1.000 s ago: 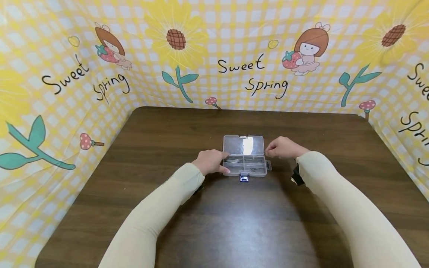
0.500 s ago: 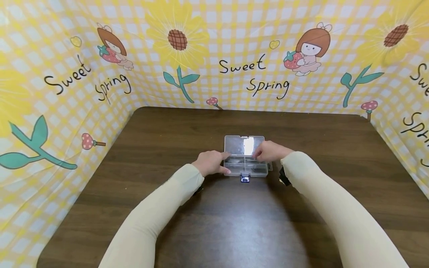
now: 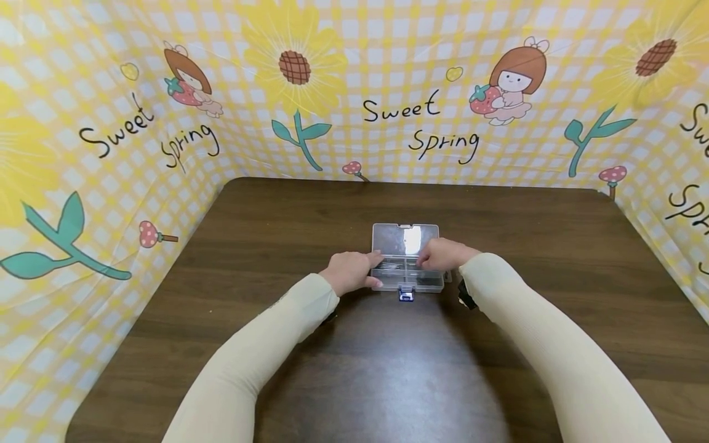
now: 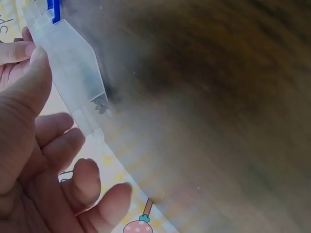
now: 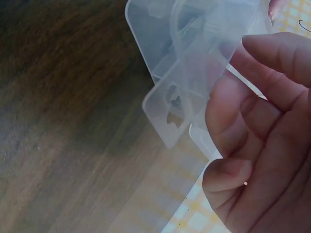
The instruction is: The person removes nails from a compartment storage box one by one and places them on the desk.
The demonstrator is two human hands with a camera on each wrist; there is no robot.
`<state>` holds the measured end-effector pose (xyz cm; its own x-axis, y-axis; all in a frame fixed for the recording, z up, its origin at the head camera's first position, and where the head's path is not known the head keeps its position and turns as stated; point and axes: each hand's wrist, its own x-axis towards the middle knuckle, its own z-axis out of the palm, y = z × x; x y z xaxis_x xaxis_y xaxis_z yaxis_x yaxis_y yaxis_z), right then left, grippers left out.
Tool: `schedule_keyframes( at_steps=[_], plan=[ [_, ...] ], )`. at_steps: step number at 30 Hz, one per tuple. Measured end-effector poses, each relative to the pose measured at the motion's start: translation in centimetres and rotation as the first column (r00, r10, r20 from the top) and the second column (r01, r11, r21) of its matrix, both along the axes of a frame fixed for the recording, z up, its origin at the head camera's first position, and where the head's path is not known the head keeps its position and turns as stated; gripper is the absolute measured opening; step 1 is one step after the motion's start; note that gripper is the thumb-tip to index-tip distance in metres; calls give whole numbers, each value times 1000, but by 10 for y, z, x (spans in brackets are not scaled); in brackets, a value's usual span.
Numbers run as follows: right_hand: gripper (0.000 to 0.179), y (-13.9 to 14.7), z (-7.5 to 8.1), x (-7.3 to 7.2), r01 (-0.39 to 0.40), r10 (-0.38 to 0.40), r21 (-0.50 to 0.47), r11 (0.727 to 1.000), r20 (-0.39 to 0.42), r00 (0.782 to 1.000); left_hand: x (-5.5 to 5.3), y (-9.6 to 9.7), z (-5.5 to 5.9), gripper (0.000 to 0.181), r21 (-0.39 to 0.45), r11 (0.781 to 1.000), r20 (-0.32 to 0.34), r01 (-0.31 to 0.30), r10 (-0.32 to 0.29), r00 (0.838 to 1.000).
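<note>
A small clear plastic compartment box (image 3: 394, 282) lies on the table with its lid (image 3: 389, 239) folded back. Thin metal pieces (image 3: 391, 266) show in its rear left compartment. My left hand (image 3: 351, 271) holds the box's left end, thumb at the front and index finger by the hinge. In the left wrist view, its other fingers (image 4: 85, 187) are spread below the box wall (image 4: 77, 68). My right hand (image 3: 441, 254) has its fingertips down in the rear right compartment. The right wrist view shows its fingers (image 5: 226, 114) bent behind the box; whatever they pinch is hidden.
A blue latch (image 3: 406, 295) hangs at the box's front edge. A clear tab with a cut-out (image 5: 167, 114) sticks out from its right end. The brown wooden table (image 3: 277, 215) is bordered by a yellow checked cloth (image 3: 388, 157) behind and at the sides.
My right hand has moved left from beside the box to over its rear right compartment, and its fingertips have dipped in. The left hand has kept its hold on the box.
</note>
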<state>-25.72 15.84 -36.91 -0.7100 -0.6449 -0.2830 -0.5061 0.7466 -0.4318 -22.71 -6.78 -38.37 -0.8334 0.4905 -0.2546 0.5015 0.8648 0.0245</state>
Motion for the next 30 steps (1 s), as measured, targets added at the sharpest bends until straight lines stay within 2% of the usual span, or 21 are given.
schedule_keyframes(
  at_steps=[6,10,19,23,26,30],
  plan=[
    [20,0,-5,-1,10,-10,-16,1000,21,1000,3,-2,-2,71,20,1000,-19,-13,14,1000],
    [24,0,-7,0,19,-18,-24,1000,41,999,4,-2,-1,71,18,1000,-22,-14,15,1000],
    [37,-1,-2,1,-9,9,3,1000,94,995,2,-1,0,69,19,1000,-8,-2,2,1000],
    [35,-2,0,1,-27,24,19,999,108,994,0,-1,0,69,21,1000,-8,-4,5,1000],
    [33,-2,0,2,-17,13,35,999,110,994,-1,0,0,70,22,1000,6,-10,10,1000],
    [42,-2,0,3,36,-42,62,997,111,993,-2,2,1,70,17,1000,11,-15,15,1000]
  ],
)
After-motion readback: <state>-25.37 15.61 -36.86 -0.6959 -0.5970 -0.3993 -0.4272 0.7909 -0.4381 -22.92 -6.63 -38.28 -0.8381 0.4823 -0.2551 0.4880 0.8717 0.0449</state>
